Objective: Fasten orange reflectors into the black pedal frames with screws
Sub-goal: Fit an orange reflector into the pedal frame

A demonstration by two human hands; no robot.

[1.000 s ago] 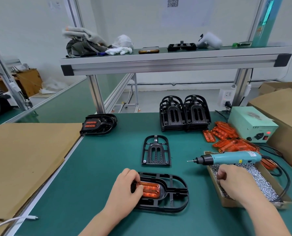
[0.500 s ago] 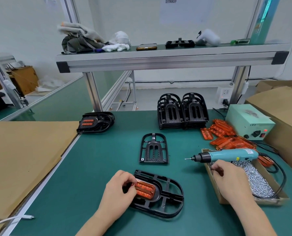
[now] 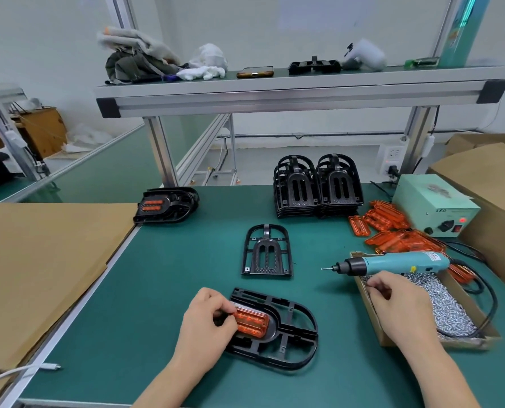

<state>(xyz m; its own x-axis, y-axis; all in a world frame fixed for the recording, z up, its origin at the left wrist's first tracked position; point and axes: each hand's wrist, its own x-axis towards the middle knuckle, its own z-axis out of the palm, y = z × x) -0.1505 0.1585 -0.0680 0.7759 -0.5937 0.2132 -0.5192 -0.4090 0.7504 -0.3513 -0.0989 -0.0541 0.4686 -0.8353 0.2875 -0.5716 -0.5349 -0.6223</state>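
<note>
- Left hand: low on the green bench top, fingers curled, tips pinching the left end of the orange reflector.
- Orange reflector: laid in the raised seat of the black pedal frame, under the left fingertips; fully seated or not, cannot tell; no screw visible in it.
- Black pedal frame: flat on the bench top, rounded end to the right, steadied only by the left hand.
- Spare frame: single, empty, flat, just beyond the worked frame and apart from it.
- Frame stacks: two, side by side, farther back.
- Loose reflectors: orange heap behind the screw box.
- Electric screwdriver: lying across the far rim of the screw box, bit pointing left, unheld.
- Right hand: over the near-left corner of the screw box, fingers curled, tips drawn together among the screws; screw caught between them or not, too small to tell.
- Screw box: open cardboard tray, heaped with silvery screws.
- Step in hand, by judgement: reflector placed and held, screw being fetched; fastening not yet begun.
- Next move, by judgement: one screw carried to a reflector hole and stood upright, then the screwdriver picked up, with firm left-hand pressure to stop the reflector shifting.
</note>
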